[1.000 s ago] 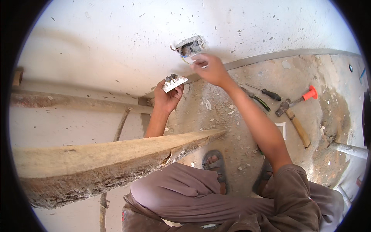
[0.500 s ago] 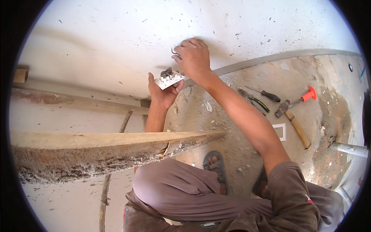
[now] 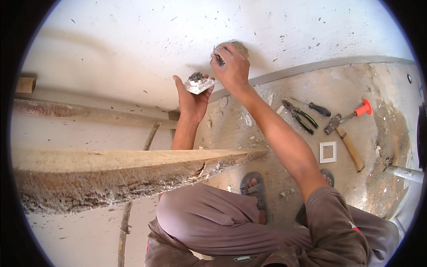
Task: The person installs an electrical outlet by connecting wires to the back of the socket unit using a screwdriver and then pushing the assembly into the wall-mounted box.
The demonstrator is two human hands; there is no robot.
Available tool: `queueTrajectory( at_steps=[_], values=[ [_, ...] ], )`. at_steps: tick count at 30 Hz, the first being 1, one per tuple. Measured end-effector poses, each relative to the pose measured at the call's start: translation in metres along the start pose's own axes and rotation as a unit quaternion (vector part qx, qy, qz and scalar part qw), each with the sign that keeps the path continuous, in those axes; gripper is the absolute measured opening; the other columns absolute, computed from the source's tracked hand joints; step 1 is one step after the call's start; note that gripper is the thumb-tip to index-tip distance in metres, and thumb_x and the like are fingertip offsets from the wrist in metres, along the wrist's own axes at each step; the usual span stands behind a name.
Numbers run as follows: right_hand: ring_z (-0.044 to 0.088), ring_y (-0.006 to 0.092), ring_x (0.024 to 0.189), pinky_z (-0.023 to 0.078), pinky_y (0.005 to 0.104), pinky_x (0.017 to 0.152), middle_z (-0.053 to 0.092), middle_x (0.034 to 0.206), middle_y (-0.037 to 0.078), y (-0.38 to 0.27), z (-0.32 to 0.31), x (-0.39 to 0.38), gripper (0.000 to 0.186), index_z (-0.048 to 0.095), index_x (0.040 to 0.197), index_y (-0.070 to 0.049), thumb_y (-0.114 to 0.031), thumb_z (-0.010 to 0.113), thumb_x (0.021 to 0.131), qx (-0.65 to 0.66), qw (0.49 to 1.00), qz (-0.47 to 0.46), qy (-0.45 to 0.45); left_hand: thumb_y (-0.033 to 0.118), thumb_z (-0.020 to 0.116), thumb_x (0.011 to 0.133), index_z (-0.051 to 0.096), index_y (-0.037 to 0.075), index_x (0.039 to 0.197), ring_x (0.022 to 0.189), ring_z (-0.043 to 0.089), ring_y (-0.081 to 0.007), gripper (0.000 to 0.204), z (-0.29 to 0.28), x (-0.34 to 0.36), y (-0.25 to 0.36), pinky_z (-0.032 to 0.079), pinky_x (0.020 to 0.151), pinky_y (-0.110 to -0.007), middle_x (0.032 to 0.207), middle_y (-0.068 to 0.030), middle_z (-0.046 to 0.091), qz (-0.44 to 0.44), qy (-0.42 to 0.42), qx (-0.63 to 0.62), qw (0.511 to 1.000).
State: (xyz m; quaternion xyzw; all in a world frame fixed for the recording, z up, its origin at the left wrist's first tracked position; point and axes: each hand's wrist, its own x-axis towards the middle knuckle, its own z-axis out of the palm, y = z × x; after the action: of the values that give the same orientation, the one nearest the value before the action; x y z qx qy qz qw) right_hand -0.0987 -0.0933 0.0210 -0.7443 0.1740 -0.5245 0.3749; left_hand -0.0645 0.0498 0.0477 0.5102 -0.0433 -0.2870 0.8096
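Palm up, my left hand (image 3: pixel 192 103) grips a white electrical wall plate (image 3: pixel 195 86) by its edges. The back of the plate faces up and carries a dark block of fittings (image 3: pixel 195 77). Just right of it and higher, my right hand (image 3: pixel 232 66) is closed against the wall, its fingers curled round dark wires (image 3: pixel 219 60). A rough grey patch (image 3: pixel 240 47) in the wall shows behind the knuckles. What the fingertips touch there is largely hidden. The two hands are apart.
A thick wooden board (image 3: pixel 133 171) juts in from the left across my left forearm. On the dusty floor at right lie pliers (image 3: pixel 299 116), a screwdriver (image 3: pixel 318 109), a hammer (image 3: pixel 344 141), a chisel with an orange guard (image 3: pixel 364 107) and a white square frame (image 3: pixel 328 143).
My right hand has shifted to the right, and its fingers are curled more tightly. In my left hand the wall plate has tilted slightly. The whole view has moved a little.
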Motion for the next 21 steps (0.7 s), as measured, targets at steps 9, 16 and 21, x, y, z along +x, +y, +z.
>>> queueTrajectory(
  at_steps=[9, 16, 21],
  values=[
    [0.062, 0.0269, 0.100, 0.046, 0.0416, 0.089, 0.069, 0.095, 0.007, 0.032, -0.019, 0.012, 0.012, 0.067, 0.097, -0.006, -0.012, 0.063, 0.087, 0.036, 0.969, -0.177, -0.168, 0.072, 0.022, 0.096, 0.037, 0.001, 0.139, 0.112, 0.056, -0.0271, 0.084, 0.015, 0.004, -0.011, 0.054, 0.091, -0.049, 0.124, -0.0140, 0.053, 0.072, 0.064, 0.136, 0.986],
    [0.062, 0.0253, 0.098, 0.047, 0.0398, 0.088, 0.070, 0.095, 0.005, 0.043, -0.028, 0.024, 0.014, 0.066, 0.099, -0.007, -0.010, 0.066, 0.086, 0.040, 0.949, -0.209, -0.231, 0.076, 0.022, 0.094, 0.037, 0.003, 0.137, 0.101, 0.060, -0.0237, 0.086, 0.022, 0.010, -0.029, 0.059, 0.080, -0.047, 0.120, -0.0125, 0.053, 0.118, 0.097, 0.108, 0.982],
    [0.064, 0.0234, 0.090, 0.048, 0.0376, 0.087, 0.073, 0.094, 0.004, 0.040, -0.018, 0.000, 0.016, 0.069, 0.099, -0.008, -0.009, 0.071, 0.083, 0.134, 0.982, -0.071, -0.116, 0.072, 0.016, 0.097, 0.034, 0.003, 0.139, 0.104, 0.059, -0.0272, 0.082, 0.023, 0.004, -0.020, 0.053, 0.086, -0.045, 0.128, -0.0169, 0.051, 0.103, 0.096, 0.104, 0.985]
  ],
)
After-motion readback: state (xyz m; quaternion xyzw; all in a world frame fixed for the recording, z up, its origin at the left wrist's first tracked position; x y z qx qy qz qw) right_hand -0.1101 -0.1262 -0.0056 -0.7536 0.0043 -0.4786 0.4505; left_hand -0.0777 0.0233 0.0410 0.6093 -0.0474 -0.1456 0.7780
